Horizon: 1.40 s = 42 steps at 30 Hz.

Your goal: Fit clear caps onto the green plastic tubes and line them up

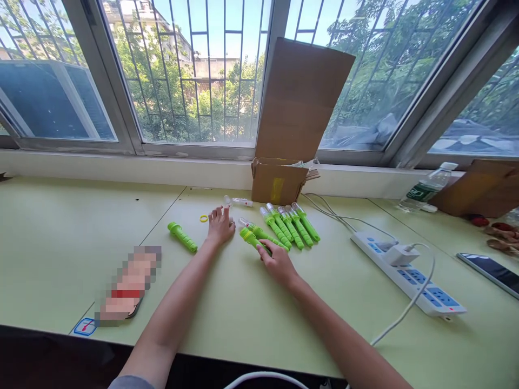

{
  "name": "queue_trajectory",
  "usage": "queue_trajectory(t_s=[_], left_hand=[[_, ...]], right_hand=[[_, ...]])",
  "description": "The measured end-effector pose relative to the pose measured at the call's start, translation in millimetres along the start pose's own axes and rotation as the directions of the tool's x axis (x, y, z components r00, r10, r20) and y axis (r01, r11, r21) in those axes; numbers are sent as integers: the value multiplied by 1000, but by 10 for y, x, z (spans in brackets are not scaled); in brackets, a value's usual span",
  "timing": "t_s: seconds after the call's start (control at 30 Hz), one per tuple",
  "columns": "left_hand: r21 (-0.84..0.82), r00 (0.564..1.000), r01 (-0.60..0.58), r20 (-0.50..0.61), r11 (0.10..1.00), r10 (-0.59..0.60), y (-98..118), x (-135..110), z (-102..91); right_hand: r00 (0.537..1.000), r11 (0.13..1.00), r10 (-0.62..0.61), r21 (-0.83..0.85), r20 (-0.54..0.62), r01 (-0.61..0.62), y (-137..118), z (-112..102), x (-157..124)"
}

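Observation:
In the head view my right hand (pixel 279 265) grips a bright green ribbed plastic handle (pixel 249 237), its collar end pointing up and left. My left hand (pixel 221 227) is stretched out flat on the table with fingers apart, close to a clear plastic cap (pixel 227 201); what lies under the palm is hidden. Another clear cap (pixel 242 202) lies just beyond those fingers. A yellow ring (pixel 203 219) is left of them. Farther left lies a loose green handle (pixel 182 236) without a clear cap. Right of centre, several green tubes with clear caps (pixel 298 227) lie side by side.
An open cardboard box (pixel 279 181) stands against the window sill. On the right are a white power strip (pixel 409 275) with a charger and cable, a water bottle (pixel 425 189) and a phone (pixel 492 273). A pixelated object (pixel 130 286) lies near the front left edge.

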<state>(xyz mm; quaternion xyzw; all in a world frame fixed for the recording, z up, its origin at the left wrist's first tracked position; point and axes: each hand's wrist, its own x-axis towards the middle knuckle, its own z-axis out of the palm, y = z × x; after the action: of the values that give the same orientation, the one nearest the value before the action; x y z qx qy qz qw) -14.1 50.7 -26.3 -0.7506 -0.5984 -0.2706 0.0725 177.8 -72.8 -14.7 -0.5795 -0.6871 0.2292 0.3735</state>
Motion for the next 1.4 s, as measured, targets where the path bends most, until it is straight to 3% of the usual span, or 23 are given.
queue_trajectory(t_s=[0.17, 0.37, 0.53, 0.83, 1.0, 1.13, 1.27, 1.4], left_hand=[[-34, 994, -13, 108, 999, 16, -5, 23, 18], [-154, 1000, 28, -1, 988, -28, 11, -7, -49], [-277, 996, 87, -12, 957, -94, 18, -87, -108], [-490, 991, 42, -94, 871, -101, 38, -139, -52], [-678, 977, 137, -30, 722, -213, 50, -211, -155], [-847, 940, 269, 128, 458, -316, 84, -231, -258], [-900, 922, 340, 263, 273, -283, 136, -231, -335], [-912, 926, 348, 298, 217, -234, 192, -250, -389]], right_hand=[[1000, 1000, -6, -12, 2, 6, -5, -7, -6], [1000, 1000, 13, -12, 18, -13, -12, -13, -6], [1000, 1000, 5, -23, 11, -4, -18, -17, -5], [1000, 998, -28, -55, 10, 29, -23, -18, -4], [999, 994, -53, -94, -6, 53, 3, -29, 9], [997, 988, -71, -138, -10, 69, 9, -48, 13], [997, 980, -82, -185, -11, 79, 1, -70, 13], [996, 977, -86, -196, -22, 81, 4, -75, 18]])
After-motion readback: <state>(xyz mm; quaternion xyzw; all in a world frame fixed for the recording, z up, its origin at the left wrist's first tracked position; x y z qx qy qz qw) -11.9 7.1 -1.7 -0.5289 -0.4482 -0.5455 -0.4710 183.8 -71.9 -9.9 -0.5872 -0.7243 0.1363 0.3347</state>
